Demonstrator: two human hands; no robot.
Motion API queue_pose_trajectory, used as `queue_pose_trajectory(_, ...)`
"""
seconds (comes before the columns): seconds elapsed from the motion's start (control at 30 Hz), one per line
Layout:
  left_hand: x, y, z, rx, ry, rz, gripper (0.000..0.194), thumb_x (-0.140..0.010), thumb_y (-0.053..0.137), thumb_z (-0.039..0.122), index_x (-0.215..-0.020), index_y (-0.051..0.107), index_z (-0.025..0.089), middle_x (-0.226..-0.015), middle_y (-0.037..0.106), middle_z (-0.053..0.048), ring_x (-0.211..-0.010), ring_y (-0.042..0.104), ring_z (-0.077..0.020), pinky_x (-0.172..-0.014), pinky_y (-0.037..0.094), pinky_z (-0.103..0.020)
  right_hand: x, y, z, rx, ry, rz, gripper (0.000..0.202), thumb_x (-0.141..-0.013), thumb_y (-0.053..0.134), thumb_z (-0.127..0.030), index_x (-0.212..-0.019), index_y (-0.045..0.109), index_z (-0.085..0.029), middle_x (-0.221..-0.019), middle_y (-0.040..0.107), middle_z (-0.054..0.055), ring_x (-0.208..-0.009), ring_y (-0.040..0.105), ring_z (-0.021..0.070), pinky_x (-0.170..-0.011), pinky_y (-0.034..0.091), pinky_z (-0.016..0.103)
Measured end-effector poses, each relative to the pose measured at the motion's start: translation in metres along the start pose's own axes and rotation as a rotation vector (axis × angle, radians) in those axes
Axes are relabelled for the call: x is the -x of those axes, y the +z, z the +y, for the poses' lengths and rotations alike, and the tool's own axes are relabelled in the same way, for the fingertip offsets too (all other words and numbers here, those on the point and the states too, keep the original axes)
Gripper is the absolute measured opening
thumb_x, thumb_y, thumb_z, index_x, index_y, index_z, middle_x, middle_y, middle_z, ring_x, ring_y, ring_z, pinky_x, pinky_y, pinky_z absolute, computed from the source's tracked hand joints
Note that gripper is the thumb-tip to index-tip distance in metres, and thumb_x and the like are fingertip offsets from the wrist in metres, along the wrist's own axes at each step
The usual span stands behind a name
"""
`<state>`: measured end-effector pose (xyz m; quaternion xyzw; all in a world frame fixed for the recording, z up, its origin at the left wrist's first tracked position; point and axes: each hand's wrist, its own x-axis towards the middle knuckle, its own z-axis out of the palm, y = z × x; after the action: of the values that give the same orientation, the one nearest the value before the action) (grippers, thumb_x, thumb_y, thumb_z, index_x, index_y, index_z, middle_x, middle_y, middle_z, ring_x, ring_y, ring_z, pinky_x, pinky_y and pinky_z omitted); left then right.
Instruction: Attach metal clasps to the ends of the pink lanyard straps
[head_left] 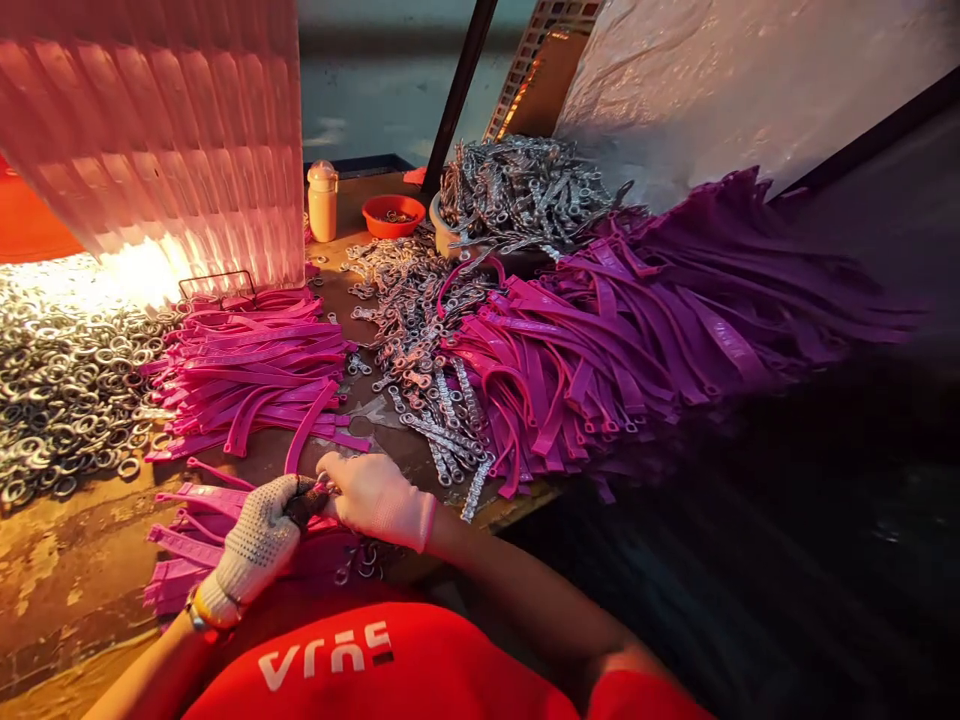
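Both my gloved hands meet low in the view, at the table's front. My left hand (261, 535), in a dotted white glove, is closed, with a dark brown piece (304, 503) at its fingertips that I cannot make out. Close against it, my right hand (379, 498) pinches a small shiny metal ring (323, 479). A bit of pink shows between the fingers. Beyond them, a curved pink strap (306, 428) reaches from the pile of pink straps (247, 360). Under and beside my left hand lie more pink straps (187, 545).
Metal rings (67, 390) are heaped at the left by a translucent corrugated sheet (225, 140). Linked metal pieces (420, 320) spread mid-table before a heaped tub (442, 235). Purple-pink straps (600, 350) overhang the right edge. A bottle (322, 205) and red bowl (394, 215) stand behind.
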<state>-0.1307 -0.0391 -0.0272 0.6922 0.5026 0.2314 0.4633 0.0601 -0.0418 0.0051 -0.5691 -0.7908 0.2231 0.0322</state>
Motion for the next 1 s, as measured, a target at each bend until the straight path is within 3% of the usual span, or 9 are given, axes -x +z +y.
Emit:
queue_pose_trajectory(0.1, 0.0, 0.002, -0.002, -0.096, 0.01, -0.033, 0.022, -0.092, 0.052, 0.029, -0.088, 0.071, 0.017, -0.083, 0.073, -0.005, -0.077, 0.063, -0.0201, -0.072, 0.047, -0.029, 0.0, 0.009, 0.002, 0.114, -0.051, 0.002, 0.025, -0.095, 0.055, -0.038, -0.105, 0.062, -0.016, -0.088, 0.075, 0.011, -0.081, 0.073, 0.0266, -0.065, 0.044, 0.031)
queue_pose_trajectory(0.27, -0.003, -0.001, 0.009, -0.178, 0.018, -0.144, 0.026, -0.092, 0.049, 0.031, -0.082, 0.069, 0.017, -0.079, 0.072, -0.004, -0.075, 0.063, -0.0205, -0.068, 0.046, -0.029, 0.003, 0.018, 0.006, 0.212, -0.237, 0.031, 0.031, -0.096, 0.05, -0.041, -0.102, 0.061, -0.012, -0.084, 0.072, 0.013, -0.074, 0.071, 0.0267, -0.063, 0.045, 0.032)
queue_pose_trajectory(0.43, 0.0, -0.042, 0.024, -0.316, 0.07, -0.259, 0.021, -0.082, 0.051, 0.021, -0.082, 0.072, 0.019, -0.079, 0.074, -0.004, -0.07, 0.064, -0.0207, -0.065, 0.047, -0.029, 0.006, 0.014, 0.004, 0.245, -0.295, 0.009, 0.034, -0.099, 0.05, -0.044, -0.101, 0.062, -0.013, -0.078, 0.072, 0.01, -0.07, 0.07, 0.0254, -0.059, 0.041, 0.031)
queue_pose_trajectory(0.53, 0.009, -0.078, 0.016, -0.294, 0.046, -0.025, 0.021, -0.073, 0.059, 0.025, -0.084, 0.077, 0.024, -0.081, 0.077, -0.002, -0.071, 0.066, -0.0221, -0.069, 0.051, -0.031, 0.008, 0.006, 0.009, 0.229, -0.25, 0.004, 0.041, -0.097, 0.054, -0.054, -0.098, 0.065, -0.014, -0.08, 0.073, 0.009, -0.072, 0.069, 0.0238, -0.06, 0.04, 0.031)
queue_pose_trajectory(0.63, 0.021, -0.095, 0.007, -0.019, -0.137, 0.208, 0.034, -0.069, 0.064, 0.029, -0.101, 0.078, 0.026, -0.089, 0.078, -0.002, -0.073, 0.065, -0.021, -0.06, 0.05, -0.027, 0.001, -0.01, 0.029, 0.213, -0.228, -0.023, 0.051, -0.092, 0.056, -0.067, -0.092, 0.069, -0.018, -0.085, 0.074, 0.008, -0.08, 0.069, 0.0222, -0.066, 0.041, 0.03)
queue_pose_trajectory(0.7, 0.027, -0.089, 0.007, 0.28, -0.323, 0.168, 0.047, -0.074, 0.065, 0.031, -0.12, 0.072, 0.025, -0.09, 0.077, -0.005, -0.058, 0.057, -0.0146, -0.046, 0.04, -0.02, -0.013, -0.022, 0.052, 0.27, -0.15, 0.036, 0.042, -0.097, 0.054, -0.059, -0.095, 0.07, -0.02, -0.094, 0.074, 0.008, -0.089, 0.067, 0.022, -0.072, 0.041, 0.031)
queue_pose_trajectory(0.77, 0.028, -0.074, 0.014, 0.56, -0.454, 0.08, 0.052, -0.079, 0.065, 0.037, -0.129, 0.067, 0.022, -0.085, 0.075, -0.008, -0.045, 0.042, -0.0079, -0.039, 0.027, -0.017, -0.032, -0.03, 0.078, 0.347, 0.018, 0.129, 0.023, -0.102, 0.052, -0.033, -0.105, 0.069, -0.017, -0.101, 0.073, 0.011, -0.096, 0.065, 0.0237, -0.077, 0.04, 0.033)
queue_pose_trajectory(0.83, 0.023, -0.056, 0.023, 0.77, -0.507, -0.002, 0.056, -0.079, 0.068, 0.041, -0.129, 0.066, 0.017, -0.083, 0.074, -0.01, -0.041, 0.031, -0.0034, -0.037, 0.019, -0.016, -0.053, -0.032, 0.1, 0.379, 0.096, 0.155, 0.025, -0.099, 0.045, -0.012, -0.113, 0.066, -0.01, -0.11, 0.07, 0.019, -0.1, 0.063, 0.0271, -0.078, 0.039, 0.036)
queue_pose_trajectory(1.0, 0.008, -0.029, 0.034, 0.892, -0.525, -0.094, 0.058, -0.073, 0.075, 0.039, -0.123, 0.066, 0.012, -0.072, 0.069, -0.006, -0.037, 0.027, -0.0009, -0.036, 0.016, -0.015, -0.083, -0.025, 0.122, 0.366, 0.102, 0.149, 0.03, -0.095, 0.042, -0.005, -0.109, 0.069, -0.005, -0.106, 0.069, 0.023, -0.102, 0.061, 0.0294, -0.084, 0.038, 0.039)
